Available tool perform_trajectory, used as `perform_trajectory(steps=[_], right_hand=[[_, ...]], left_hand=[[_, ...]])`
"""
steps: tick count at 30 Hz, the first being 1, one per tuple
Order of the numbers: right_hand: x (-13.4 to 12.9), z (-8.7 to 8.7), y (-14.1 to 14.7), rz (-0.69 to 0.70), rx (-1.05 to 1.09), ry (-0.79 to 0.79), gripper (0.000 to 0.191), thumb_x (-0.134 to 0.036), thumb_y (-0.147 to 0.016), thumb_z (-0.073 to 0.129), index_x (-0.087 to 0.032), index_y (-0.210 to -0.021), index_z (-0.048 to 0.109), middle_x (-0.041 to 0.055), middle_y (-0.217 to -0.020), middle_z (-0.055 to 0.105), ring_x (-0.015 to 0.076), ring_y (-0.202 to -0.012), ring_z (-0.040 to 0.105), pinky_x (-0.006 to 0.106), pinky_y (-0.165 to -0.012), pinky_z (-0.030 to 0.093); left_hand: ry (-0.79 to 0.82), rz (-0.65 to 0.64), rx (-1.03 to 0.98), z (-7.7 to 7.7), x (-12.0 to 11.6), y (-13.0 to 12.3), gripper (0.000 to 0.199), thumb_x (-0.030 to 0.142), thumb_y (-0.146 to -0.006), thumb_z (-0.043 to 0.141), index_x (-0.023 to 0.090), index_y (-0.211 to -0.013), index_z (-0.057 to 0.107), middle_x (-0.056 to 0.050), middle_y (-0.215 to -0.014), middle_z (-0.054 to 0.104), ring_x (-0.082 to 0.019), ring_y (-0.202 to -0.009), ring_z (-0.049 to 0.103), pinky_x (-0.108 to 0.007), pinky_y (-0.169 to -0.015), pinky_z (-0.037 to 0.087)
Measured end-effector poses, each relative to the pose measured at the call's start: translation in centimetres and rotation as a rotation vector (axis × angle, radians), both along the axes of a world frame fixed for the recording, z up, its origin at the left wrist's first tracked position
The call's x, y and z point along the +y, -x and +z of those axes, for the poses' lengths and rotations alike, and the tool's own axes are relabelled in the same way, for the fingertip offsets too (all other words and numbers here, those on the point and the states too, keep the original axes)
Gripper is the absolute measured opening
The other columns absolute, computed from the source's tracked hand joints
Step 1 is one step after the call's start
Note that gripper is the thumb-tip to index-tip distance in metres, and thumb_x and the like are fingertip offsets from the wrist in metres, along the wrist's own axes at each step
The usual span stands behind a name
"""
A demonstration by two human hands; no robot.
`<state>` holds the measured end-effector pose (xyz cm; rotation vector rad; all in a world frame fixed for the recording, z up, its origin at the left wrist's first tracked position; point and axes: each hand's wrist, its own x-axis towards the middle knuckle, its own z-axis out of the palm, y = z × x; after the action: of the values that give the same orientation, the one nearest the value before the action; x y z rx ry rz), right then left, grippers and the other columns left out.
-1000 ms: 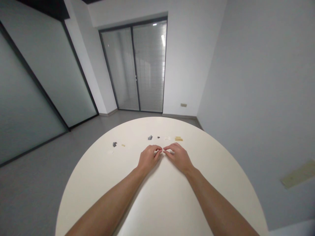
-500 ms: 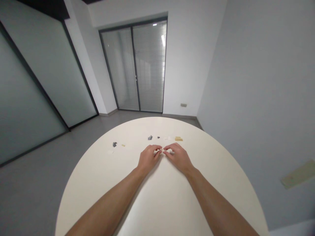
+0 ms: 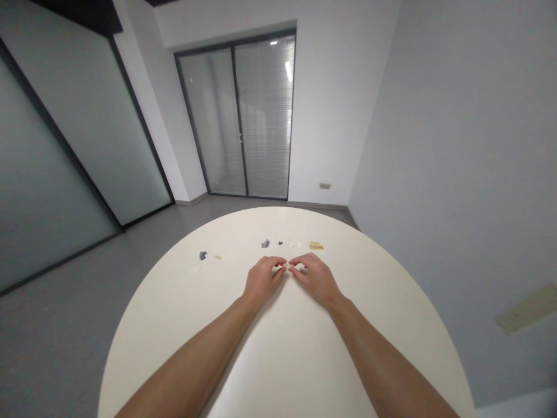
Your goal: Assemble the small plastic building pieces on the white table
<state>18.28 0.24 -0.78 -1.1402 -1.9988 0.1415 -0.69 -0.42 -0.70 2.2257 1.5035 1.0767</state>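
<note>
My left hand [image 3: 263, 280] and my right hand [image 3: 317, 278] meet fingertip to fingertip over the middle of the white round table [image 3: 278, 360]. Both hands are pinched around something small and pale between them, too tiny to make out. Just beyond the fingers lie a grey piece [image 3: 265, 244], a small dark piece [image 3: 280, 243], pale white bits [image 3: 296, 245] and a yellowish piece [image 3: 316, 245]. To the left of my left hand are a dark grey piece [image 3: 203, 255], a small yellow piece [image 3: 218, 257] and a faint white bit [image 3: 196, 269].
Past the table's far edge stands a glass door [image 3: 265, 116] with blinds. Frosted panels [image 3: 78, 104] are on the left, and a pale wall [image 3: 456, 145] runs along the right. A yellowish strip [image 3: 528, 307] shows at the far right.
</note>
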Motion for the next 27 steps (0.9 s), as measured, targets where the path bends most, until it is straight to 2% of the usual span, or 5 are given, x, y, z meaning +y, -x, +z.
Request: perform_trajectory(steps=[9,18,22,27], right_hand=[[-0.09,0.13,0.08,0.001,0.004,-0.011,0.014,-0.037,-0.092,0.063,-0.026,-0.094,0.070,0.0031,-0.095,0.073,0.0204,-0.094,0.064,0.035,-0.085,0.051],[-0.10,0.40,0.09,0.021,0.035,-0.039,0.009,-0.032,-0.091,0.063,-0.024,-0.091,0.068,0.0034,-0.092,0.072,0.0212,-0.092,0.064,0.036,-0.085,0.050],[-0.22,0.58,0.08,0.029,0.030,-0.048,0.008,-0.029,-0.091,0.062,-0.024,-0.090,0.068,0.0034,-0.092,0.072,0.0213,-0.092,0.064,0.036,-0.085,0.050],[-0.30,0.69,0.08,0.032,0.024,-0.047,0.007,-0.029,-0.091,0.063,-0.024,-0.089,0.068,0.0033,-0.092,0.072,0.0217,-0.092,0.064,0.036,-0.086,0.050]], left_hand=[[-0.007,0.001,0.017,-0.04,0.04,-0.03,0.019,0.028,-0.091,0.057,0.024,-0.105,0.069,-0.002,-0.100,0.072,-0.016,-0.092,0.063,-0.030,-0.087,0.050],[-0.001,0.034,0.014,0.43,-0.40,-0.29,0.024,0.036,-0.095,0.051,0.026,-0.106,0.070,-0.002,-0.097,0.073,-0.017,-0.091,0.065,-0.029,-0.084,0.049],[0.024,0.014,0.011,0.76,-0.56,-0.39,0.023,0.034,-0.096,0.049,0.026,-0.102,0.071,-0.001,-0.095,0.073,-0.017,-0.090,0.065,-0.029,-0.083,0.048],[0.007,0.006,-0.015,0.45,-0.35,-0.27,0.021,0.032,-0.094,0.052,0.026,-0.102,0.070,-0.001,-0.097,0.073,-0.017,-0.091,0.065,-0.030,-0.084,0.049]])
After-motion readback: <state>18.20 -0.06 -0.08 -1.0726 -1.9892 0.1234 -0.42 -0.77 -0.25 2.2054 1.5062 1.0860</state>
